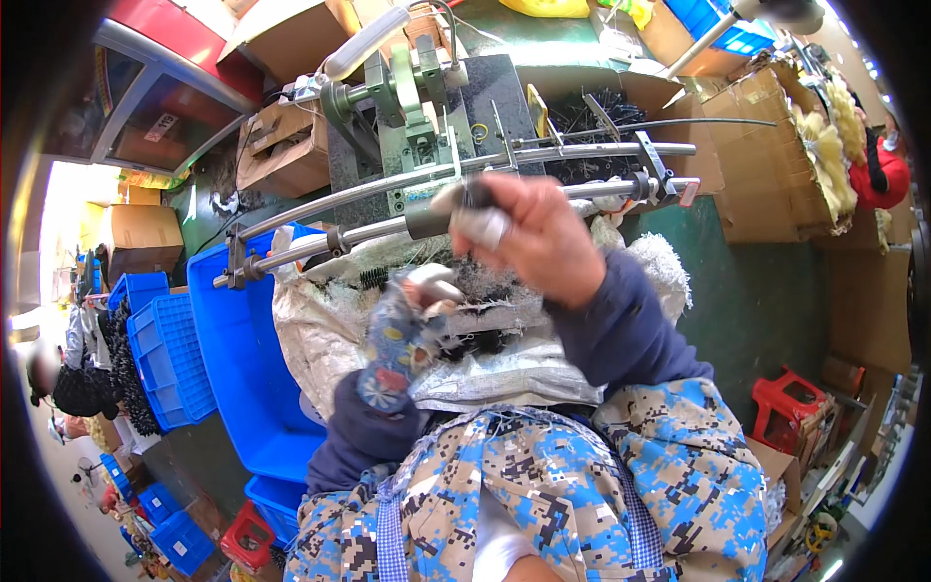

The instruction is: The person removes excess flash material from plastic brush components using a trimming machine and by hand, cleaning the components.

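Note:
My right hand is raised in front of the machine's lower rail, its fingers pinched together near a small dark thing that is too blurred to name. White wrapping covers one of its fingers. Lower and to the left, my left hand hovers over a white woven sack, fingers bent inward, with white covers on the fingertips and a patterned sleeve at the wrist. What it holds, if anything, is hidden. Beside it lies a black bristly coil. Dark bits and strands are scattered on the sack.
Two steel rails cross ahead of me, fixed to a green-grey machine. Behind them is a pile of thin black rods. A blue bin stands left, a cardboard box right, and a red stool lower right.

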`<state>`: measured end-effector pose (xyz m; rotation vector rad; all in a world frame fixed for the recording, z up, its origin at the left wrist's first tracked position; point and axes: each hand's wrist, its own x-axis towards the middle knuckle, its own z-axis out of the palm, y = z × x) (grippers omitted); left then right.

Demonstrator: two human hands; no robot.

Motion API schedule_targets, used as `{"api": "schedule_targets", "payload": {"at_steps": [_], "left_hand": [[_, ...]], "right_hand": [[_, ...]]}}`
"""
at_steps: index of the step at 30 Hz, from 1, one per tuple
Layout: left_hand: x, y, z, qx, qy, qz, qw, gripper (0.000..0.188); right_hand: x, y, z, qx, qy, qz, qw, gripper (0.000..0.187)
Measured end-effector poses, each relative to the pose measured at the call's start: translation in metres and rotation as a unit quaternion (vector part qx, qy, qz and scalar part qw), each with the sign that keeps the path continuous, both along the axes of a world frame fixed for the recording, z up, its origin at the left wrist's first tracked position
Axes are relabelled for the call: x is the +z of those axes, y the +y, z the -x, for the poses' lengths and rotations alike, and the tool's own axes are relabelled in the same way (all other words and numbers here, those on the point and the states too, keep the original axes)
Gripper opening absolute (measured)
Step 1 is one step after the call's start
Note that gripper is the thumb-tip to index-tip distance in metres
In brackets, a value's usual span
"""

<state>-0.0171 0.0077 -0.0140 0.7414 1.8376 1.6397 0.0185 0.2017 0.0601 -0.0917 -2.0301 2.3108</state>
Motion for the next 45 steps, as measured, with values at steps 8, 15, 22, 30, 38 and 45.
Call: {"api": "schedule_targets", "payload": {"at_steps": [8, 15, 22, 30, 38, 45], "left_hand": [[-0.058, -0.044, 0.065, 0.015, 0.472, 0.412, 0.78, 0.057], [-0.044, -0.036, 0.063, 0.015, 0.313, 0.323, 0.893, 0.043], [-0.015, -0.033, 0.038, 0.078, 0.451, 0.178, 0.871, 0.032], [0.004, -0.02, 0.016, 0.051, 0.418, 0.103, 0.901, 0.023], [-0.006, -0.025, 0.005, 0.095, 0.22, 0.127, 0.962, 0.032], [-0.006, -0.022, 0.007, 0.067, 0.35, 0.09, 0.93, 0.031]], "right_hand": [[-0.045, 0.052, 0.105, -0.096, -0.062, -0.705, 0.7, 0.02], [-0.053, 0.052, 0.112, -0.076, -0.108, -0.696, 0.705, 0.02], [-0.06, 0.054, 0.114, -0.068, -0.086, -0.698, 0.708, 0.02], [-0.061, 0.052, 0.115, -0.064, -0.075, -0.693, 0.715, 0.02], [-0.057, 0.049, 0.11, -0.097, -0.069, -0.714, 0.69, 0.019], [-0.058, 0.049, 0.112, -0.08, -0.077, -0.704, 0.701, 0.018]]}}
